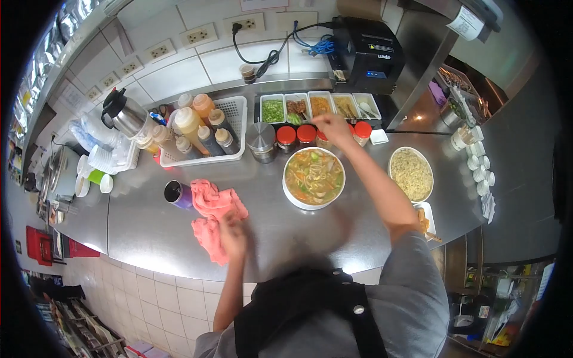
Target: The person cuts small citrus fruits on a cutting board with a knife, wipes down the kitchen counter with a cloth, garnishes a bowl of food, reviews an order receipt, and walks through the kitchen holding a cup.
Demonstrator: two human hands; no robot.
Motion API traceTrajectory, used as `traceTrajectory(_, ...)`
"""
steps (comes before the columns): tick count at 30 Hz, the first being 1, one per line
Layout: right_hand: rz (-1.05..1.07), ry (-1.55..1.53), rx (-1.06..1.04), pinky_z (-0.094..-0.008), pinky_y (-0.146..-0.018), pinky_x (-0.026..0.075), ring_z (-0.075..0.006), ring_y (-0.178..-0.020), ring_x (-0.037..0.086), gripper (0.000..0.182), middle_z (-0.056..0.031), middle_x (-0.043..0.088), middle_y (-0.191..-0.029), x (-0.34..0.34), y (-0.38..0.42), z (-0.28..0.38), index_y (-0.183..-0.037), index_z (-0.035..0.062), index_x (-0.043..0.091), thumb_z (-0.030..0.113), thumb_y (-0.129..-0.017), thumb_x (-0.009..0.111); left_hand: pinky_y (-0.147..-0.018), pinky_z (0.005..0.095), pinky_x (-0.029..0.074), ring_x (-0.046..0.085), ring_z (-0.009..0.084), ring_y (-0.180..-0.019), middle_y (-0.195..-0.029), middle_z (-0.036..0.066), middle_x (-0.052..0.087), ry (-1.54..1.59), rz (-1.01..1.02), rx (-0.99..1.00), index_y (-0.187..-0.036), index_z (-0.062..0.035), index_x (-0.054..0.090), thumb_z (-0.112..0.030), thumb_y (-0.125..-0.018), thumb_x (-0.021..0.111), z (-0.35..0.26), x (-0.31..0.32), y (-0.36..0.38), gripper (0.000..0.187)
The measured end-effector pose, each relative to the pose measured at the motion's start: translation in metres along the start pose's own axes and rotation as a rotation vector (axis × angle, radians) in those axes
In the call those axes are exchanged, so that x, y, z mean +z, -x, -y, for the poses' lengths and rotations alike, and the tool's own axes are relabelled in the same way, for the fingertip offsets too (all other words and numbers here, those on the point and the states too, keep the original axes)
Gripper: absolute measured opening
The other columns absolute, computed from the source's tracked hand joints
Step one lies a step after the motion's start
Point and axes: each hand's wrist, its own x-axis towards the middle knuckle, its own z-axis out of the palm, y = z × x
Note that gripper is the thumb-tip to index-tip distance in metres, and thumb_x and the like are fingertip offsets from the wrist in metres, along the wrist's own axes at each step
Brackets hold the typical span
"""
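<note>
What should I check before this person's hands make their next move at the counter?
1. Bowl of noodle soup standing on the steel counter: ok.
2. Pink cloth neatly folded: not ok, it lies bunched.
3. Left hand with a firm grip on the cloth: cannot tell, blurred.
4. Right hand free of any item: cannot tell.
5. Chopped greens uncovered: ok.
6. Purple tumbler apart from the bowl: ok.

On the worktop (143, 224), a cloth (206, 200) lies at the left hand (234, 235), a cup (178, 194) and a basket (241, 122) of bottles (188, 122) beyond it. A soup bowl (309, 206) stands between the hands; beyond the right hand (333, 128) are topping trays (363, 99), to its right a second bowl (390, 172).
</note>
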Motion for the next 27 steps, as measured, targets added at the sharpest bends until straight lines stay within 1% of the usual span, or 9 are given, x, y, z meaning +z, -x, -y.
traceTrajectory(1,0.025,0.012,0.023,-0.0346,-0.088,0.052,-0.025,-0.097,0.07,0.024,-0.0136,0.074,-0.1,-0.011,0.021,-0.001,-0.101,0.0074,0.077,0.021,-0.088,0.061,-0.092,0.0408,0.048,0.06,0.0279,-0.103,-0.116,0.016,0.061,-0.094,-0.03,0.032,-0.123,-0.0059,0.054,-0.007,-0.094,0.053,0.019,-0.027,0.003,0.03)
traceTrajectory(2,0.052,0.023,0.044,-0.0343,-0.087,0.052,-0.0244,-0.097,0.07,0.024,-0.0135,0.074,-0.1,-0.019,0.041,-0.003,-0.102,0.0075,0.076,0.021,-0.088,0.062,-0.092,0.0408,0.048,0.06,0.0279,-0.103,-0.116,0.016,0.061,-0.091,-0.029,0.034,-0.123,-0.0059,0.054,-0.007,-0.094,0.053,0.03,-0.046,0.008,0.03)
traceTrajectory(4,0.059,0.108,0.059,-0.0365,-0.084,0.053,-0.0251,-0.092,0.071,0.023,-0.0141,0.074,-0.097,-0.027,0.077,-0.012,-0.103,0.0084,0.076,0.019,-0.088,0.062,-0.107,0.0494,0.037,0.047,0.0388,-0.127,-0.136,0.02,0.052,-0.712,-0.177,0.153,-0.13,-0.0091,0.054,-0.009,-0.09,0.055,0.045,-0.071,0.017,0.04)
traceTrajectory(5,0.057,0.108,0.059,-0.0365,-0.084,0.053,-0.0251,-0.092,0.071,0.023,-0.0141,0.074,-0.097,-0.03,0.093,-0.014,-0.103,0.0084,0.076,0.019,-0.088,0.062,-0.107,0.0494,0.037,0.047,0.0388,-0.127,-0.136,0.02,0.052,-0.711,-0.177,0.156,-0.13,-0.0091,0.054,-0.009,-0.09,0.055,0.049,-0.07,0.021,0.04)
traceTrajectory(7,0.089,0.146,0.15,-0.0383,-0.08,0.053,-0.0267,-0.088,0.071,0.023,-0.0149,0.073,-0.094,-0.032,0.118,-0.016,-0.103,0.0095,0.076,0.018,-0.089,0.06,-0.112,0.0569,0.029,0.032,0.0459,-0.139,-0.149,0.021,0.04,-0.669,-0.075,0.105,-0.136,-0.0118,0.052,-0.012,-0.088,0.055,0.056,-0.061,0.025,0.048)
traceTrajectory(11,0.011,0.251,0.18,-0.039,-0.078,0.053,-0.0283,-0.085,0.07,0.022,-0.0157,0.073,-0.092,-0.027,0.15,-0.016,-0.103,0.0098,0.076,0.017,-0.089,0.06,-0.114,0.0575,0.025,0.027,0.0442,-0.144,-0.151,0.021,0.036,-0.677,-0.107,0.03,-0.137,-0.0126,0.052,-0.016,-0.089,0.056,0.054,-0.049,0.028,0.048)
traceTrajectory(16,-0.024,0.155,0.176,-0.0387,-0.077,0.053,-0.0292,-0.085,0.07,0.022,-0.016,0.073,-0.09,-0.026,0.155,-0.025,-0.102,0.0088,0.075,0.016,-0.089,0.059,-0.114,0.0588,0.023,0.029,0.0442,-0.143,-0.149,0.021,0.04,-0.735,-0.212,0.028,-0.136,-0.0134,0.052,-0.019,-0.088,0.056,0.046,-0.043,0.028,0.049)
traceTrajectory(22,-0.073,0.13,0.146,-0.0381,-0.076,0.053,-0.0295,-0.083,0.07,0.022,-0.0166,0.073,-0.09,-0.035,0.148,-0.026,-0.102,0.0082,0.075,0.014,-0.089,0.059,-0.114,0.0574,0.024,0.028,0.0408,-0.144,-0.151,0.02,0.037,-0.744,-0.211,0.01,-0.135,-0.013,0.053,-0.021,-0.089,0.058,0.058,-0.044,0.028,0.047)
traceTrajectory(27,-0.131,0.159,0.137,-0.0382,-0.075,0.053,-0.0296,-0.083,0.07,0.022,-0.0166,0.073,-0.089,-0.049,0.146,-0.009,-0.102,0.008,0.075,0.014,-0.089,0.059,-0.114,0.0584,0.025,0.029,0.0426,-0.143,-0.151,0.02,0.038,-0.726,-0.209,0.009,-0.135,-0.0134,0.053,-0.02,-0.088,0.058,0.057,-0.044,0.028,0.048)
